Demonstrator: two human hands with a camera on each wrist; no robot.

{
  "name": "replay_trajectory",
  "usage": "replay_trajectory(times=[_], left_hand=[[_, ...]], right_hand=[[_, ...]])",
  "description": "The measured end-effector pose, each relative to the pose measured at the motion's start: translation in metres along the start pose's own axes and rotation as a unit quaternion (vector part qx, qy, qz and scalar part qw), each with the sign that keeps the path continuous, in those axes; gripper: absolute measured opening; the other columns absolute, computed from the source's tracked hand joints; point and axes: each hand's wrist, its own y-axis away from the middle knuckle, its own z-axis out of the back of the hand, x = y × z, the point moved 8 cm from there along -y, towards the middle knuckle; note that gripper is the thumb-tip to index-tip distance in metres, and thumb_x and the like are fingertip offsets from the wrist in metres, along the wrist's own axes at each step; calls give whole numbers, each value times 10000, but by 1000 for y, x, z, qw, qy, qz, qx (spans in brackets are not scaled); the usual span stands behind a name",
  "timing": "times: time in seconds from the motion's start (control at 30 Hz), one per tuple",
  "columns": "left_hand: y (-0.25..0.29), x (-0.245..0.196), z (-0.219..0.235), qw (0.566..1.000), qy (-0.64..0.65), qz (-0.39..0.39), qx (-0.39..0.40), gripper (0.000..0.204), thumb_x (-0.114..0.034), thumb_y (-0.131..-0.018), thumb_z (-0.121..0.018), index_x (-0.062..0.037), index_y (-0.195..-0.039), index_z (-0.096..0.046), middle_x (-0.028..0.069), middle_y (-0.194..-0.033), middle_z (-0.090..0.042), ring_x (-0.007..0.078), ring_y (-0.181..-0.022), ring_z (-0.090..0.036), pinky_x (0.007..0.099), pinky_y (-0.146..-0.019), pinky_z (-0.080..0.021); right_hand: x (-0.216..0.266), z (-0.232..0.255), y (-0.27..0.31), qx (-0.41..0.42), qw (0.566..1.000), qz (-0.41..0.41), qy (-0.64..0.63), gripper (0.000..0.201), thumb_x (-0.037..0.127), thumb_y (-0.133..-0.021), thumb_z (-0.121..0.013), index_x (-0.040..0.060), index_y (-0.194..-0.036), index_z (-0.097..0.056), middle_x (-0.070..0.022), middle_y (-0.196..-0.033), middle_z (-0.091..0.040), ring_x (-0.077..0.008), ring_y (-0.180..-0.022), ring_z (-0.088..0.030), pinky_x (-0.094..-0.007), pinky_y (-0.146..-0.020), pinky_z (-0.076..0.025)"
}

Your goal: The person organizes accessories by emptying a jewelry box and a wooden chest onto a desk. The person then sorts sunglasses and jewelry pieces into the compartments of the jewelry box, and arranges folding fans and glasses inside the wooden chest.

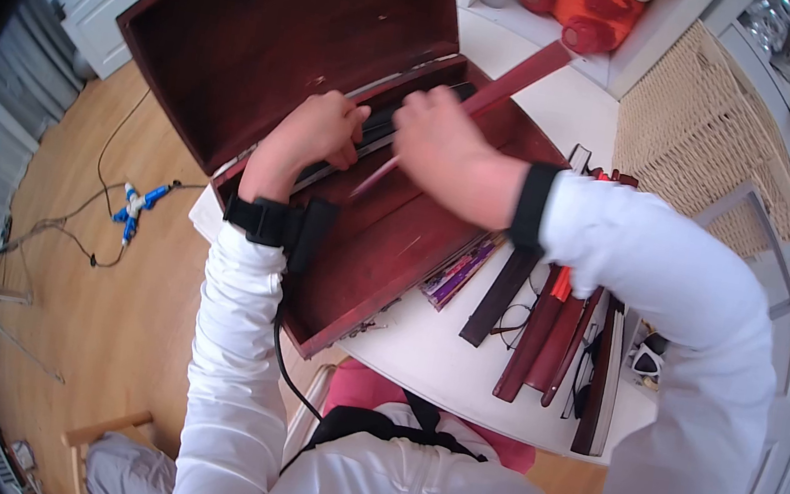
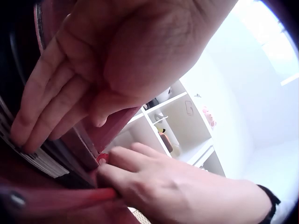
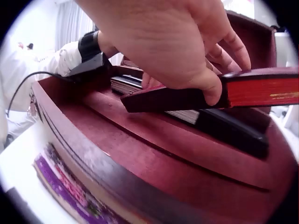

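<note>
A dark red wooden chest (image 1: 395, 247) stands on the white table with its lid (image 1: 293, 41) raised. Above it my right hand (image 1: 449, 149), blurred in the head view, grips a long, slim dark red case (image 1: 528, 76). Part of that case (image 3: 264, 91) has a bright red side with gold marks. Along the chest's back wall lies a long black item (image 3: 233, 133) with a pale layered edge (image 3: 184, 115). My left hand (image 1: 315, 135) reaches in there, its fingers (image 2: 56, 100) extended and their tips right at the pale layered edge.
Several long dark cases (image 1: 533, 342), some glasses (image 1: 508, 329) and a purple printed item (image 1: 457, 274) lie on the white table (image 1: 429, 363) right of the chest. Behind are a wicker basket (image 1: 709, 130) and an orange plush toy (image 1: 599, 13). Blue-and-white plugs (image 1: 133, 208) lie on the floor.
</note>
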Motion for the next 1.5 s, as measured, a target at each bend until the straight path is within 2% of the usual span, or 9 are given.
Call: replay_trajectory(times=[0.2,0.37,0.57,0.7,0.77,0.97,1.1,1.27,1.5], left_hand=[[2,0,11,984,-147,-69,-67,227,-70,-787,-480,43,-886,-650,269,-844,-619,401,-864,-611,418,-741,-492],[7,-13,20,963,-212,-102,-129,212,-42,-766,-525,23,-920,-656,240,-832,-631,358,-847,-632,388,-734,-488],[-8,-5,4,980,-187,-48,-50,254,-13,-776,-469,50,-961,-630,278,-924,-616,376,-943,-607,429,-801,-477],[-1,-19,-3,953,-276,-111,-63,245,-105,-731,-643,16,-938,-593,227,-872,-626,375,-901,-603,419,-777,-479],[5,-26,-8,946,-280,-138,-88,301,-135,-657,-731,-2,-877,-575,203,-838,-615,369,-874,-595,424,-754,-481],[-3,-21,-17,933,-320,-123,-108,243,-72,-615,-729,-28,-773,-550,171,-833,-597,357,-833,-586,419,-711,-463],[1,-26,-13,942,-309,-80,-104,205,-80,-631,-750,-19,-764,-606,178,-843,-634,363,-839,-616,432,-719,-490],[-7,-15,-11,943,-310,-82,-93,184,-74,-645,-742,-18,-753,-604,173,-806,-636,350,-802,-626,426,-678,-496],[-1,-20,-12,976,-214,-9,-24,122,-48,-734,-674,23,-716,-577,136,-535,-598,228,-471,-624,330,-466,-495]], right_hand=[[46,24,-27,-95,990,36,-97,152,188,-749,-602,156,-869,-689,-20,-924,-617,-205,-939,-521,-332,-662,-409],[40,22,-31,-194,949,22,-247,71,109,-675,-622,94,-723,-672,-76,-876,-630,-250,-920,-557,-334,-566,-496],[19,-6,-37,-197,894,55,-398,159,-2,-675,-580,-31,-820,-638,-241,-1070,-550,-372,-901,-562,-401,-757,-498],[-30,-12,-25,-41,825,62,-560,337,29,-683,-644,-43,-1007,-587,-212,-1048,-564,-325,-973,-563,-371,-837,-457],[-86,-15,-3,-101,862,-3,-497,380,105,-697,-672,-17,-1045,-579,-173,-1022,-593,-301,-954,-581,-356,-821,-467],[-162,-75,136,203,805,-150,-537,145,141,-830,-558,16,-896,-590,-53,-763,-626,-148,-695,-619,-290,-619,-510],[-94,-130,241,397,686,-276,-543,376,327,-890,-576,-36,-797,-536,-88,-656,-604,-169,-543,-624,-285,-499,-519],[-42,-148,263,216,457,-398,-766,535,359,-839,-652,-96,-1043,-459,-90,-774,-586,-121,-602,-616,-231,-511,-532],[-49,-158,290,193,425,-458,-756,254,167,-818,-602,-26,-969,-538,-49,-817,-608,-99,-652,-596,-222,-585,-530]])
